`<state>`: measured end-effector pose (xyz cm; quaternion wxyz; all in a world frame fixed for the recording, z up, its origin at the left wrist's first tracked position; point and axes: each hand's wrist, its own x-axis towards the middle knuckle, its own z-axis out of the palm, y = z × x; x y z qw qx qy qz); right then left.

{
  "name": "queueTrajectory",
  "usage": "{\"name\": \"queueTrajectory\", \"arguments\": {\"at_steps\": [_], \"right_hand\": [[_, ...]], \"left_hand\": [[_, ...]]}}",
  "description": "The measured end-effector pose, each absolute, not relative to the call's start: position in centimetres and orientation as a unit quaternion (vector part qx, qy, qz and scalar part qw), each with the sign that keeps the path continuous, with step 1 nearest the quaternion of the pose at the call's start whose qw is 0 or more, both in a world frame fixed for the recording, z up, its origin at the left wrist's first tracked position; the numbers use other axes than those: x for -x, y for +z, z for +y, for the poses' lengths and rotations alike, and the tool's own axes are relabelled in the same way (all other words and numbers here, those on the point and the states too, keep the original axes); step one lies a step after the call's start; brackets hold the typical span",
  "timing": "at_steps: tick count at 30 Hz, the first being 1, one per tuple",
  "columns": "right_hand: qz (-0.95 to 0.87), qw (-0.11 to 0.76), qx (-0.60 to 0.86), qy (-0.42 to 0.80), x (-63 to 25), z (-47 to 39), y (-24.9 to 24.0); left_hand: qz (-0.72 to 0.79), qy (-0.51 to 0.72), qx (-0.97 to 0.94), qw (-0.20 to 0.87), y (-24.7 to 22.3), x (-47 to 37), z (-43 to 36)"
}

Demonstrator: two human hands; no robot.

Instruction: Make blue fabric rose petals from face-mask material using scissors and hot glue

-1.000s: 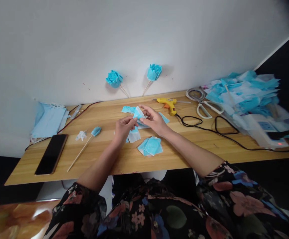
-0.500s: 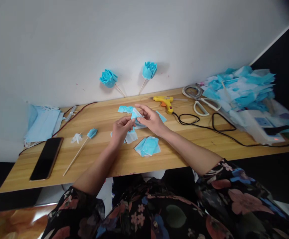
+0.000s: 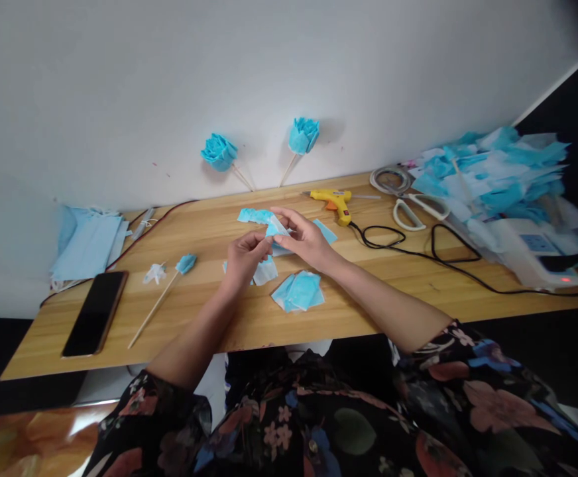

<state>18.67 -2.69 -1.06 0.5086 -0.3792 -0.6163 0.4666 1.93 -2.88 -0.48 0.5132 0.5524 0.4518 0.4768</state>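
Observation:
Between my two hands is a small piece of blue and white mask fabric (image 3: pixel 275 228), partly folded. My left hand (image 3: pixel 246 260) pinches its lower edge between thumb and fingers. From the other side my right hand (image 3: pixel 307 240) grips it, thumb in front and fingers curved behind. Cut fabric pieces (image 3: pixel 299 291) lie in a small stack nearer me, and more pieces (image 3: pixel 266 270) show beneath my hands. A blue strip (image 3: pixel 252 215) rests just beyond them. To the left lies a wooden stick (image 3: pixel 154 310) tipped with a small blue bud (image 3: pixel 186 264).
Two blue fabric flowers (image 3: pixel 219 152) on sticks lean against the wall. A yellow glue gun (image 3: pixel 332 198), its black cord and scissors (image 3: pixel 408 215) lie right, before a heap of fabric scraps (image 3: pixel 492 169). A phone (image 3: pixel 95 315) and stacked masks (image 3: pixel 87 245) are left.
The view has shifted slightly. My hands keep their hold on the fabric piece, with only a small change in its tilt and fold. Nothing on the table has visibly moved.

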Motion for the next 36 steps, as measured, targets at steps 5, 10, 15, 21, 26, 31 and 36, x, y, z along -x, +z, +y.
{"name": "queueTrajectory", "arguments": {"at_steps": [5,10,15,21,26,31,36], "right_hand": [[-0.623,0.514,0.383,0.448,-18.7,-2.6,-1.4],[-0.623,0.511,0.383,0.452,-18.7,-2.6,-1.2],[-0.583,0.518,0.362,0.512,-19.2,-2.8,-0.4],[-0.562,0.521,0.376,0.521,-19.3,-2.4,-0.8],[-0.582,0.503,0.374,0.517,-19.0,-2.4,-1.2],[-0.595,0.507,0.377,0.497,-19.0,-2.6,-1.1],[-0.607,0.511,0.375,0.480,-18.8,-2.6,-1.1]], "left_hand": [[0.456,0.466,-0.564,0.507,-0.9,-2.1,-2.9],[0.458,0.465,-0.561,0.509,-0.9,-2.0,-2.9],[0.460,0.494,-0.536,0.507,0.1,-1.4,-2.8],[0.455,0.504,-0.528,0.510,0.3,-1.1,-2.6],[0.456,0.499,-0.533,0.510,0.1,-1.3,-2.7],[0.453,0.484,-0.544,0.514,0.0,-1.5,-2.9],[0.451,0.469,-0.566,0.506,-0.4,-1.7,-3.0]]}}
